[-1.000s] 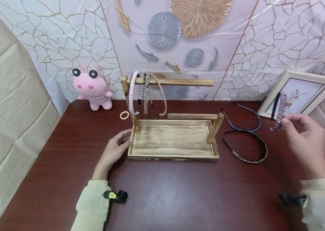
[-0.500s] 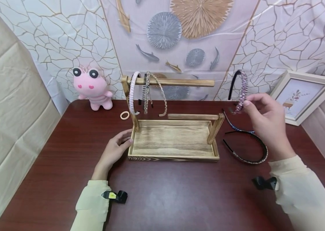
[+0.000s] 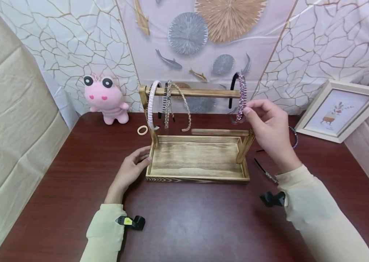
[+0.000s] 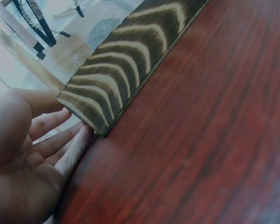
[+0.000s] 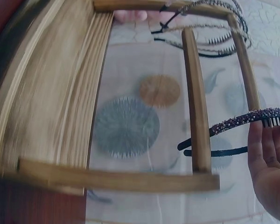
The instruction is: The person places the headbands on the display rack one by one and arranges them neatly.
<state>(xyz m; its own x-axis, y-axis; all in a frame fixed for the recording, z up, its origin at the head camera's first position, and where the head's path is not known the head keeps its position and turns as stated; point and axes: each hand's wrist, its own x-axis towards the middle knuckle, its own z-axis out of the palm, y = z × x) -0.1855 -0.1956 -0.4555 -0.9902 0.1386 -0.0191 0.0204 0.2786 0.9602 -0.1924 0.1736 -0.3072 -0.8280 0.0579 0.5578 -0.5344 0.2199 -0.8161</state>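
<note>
Currently: purple headband [image 3: 243,91], pinched by right grip [image 3: 269,125]; upper bar [image 3: 207,93], just left of that grip; tray [image 3: 197,179], held by left grip [image 3: 132,167]; headband best threaded on squarely.

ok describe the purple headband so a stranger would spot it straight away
Find the wooden rack, then its upper bar, where three headbands hang towards the left. By the bar's right end, the right hand pinches the purple headband. Its glittery purple colour sets it apart from the paler hanging ones.
</note>
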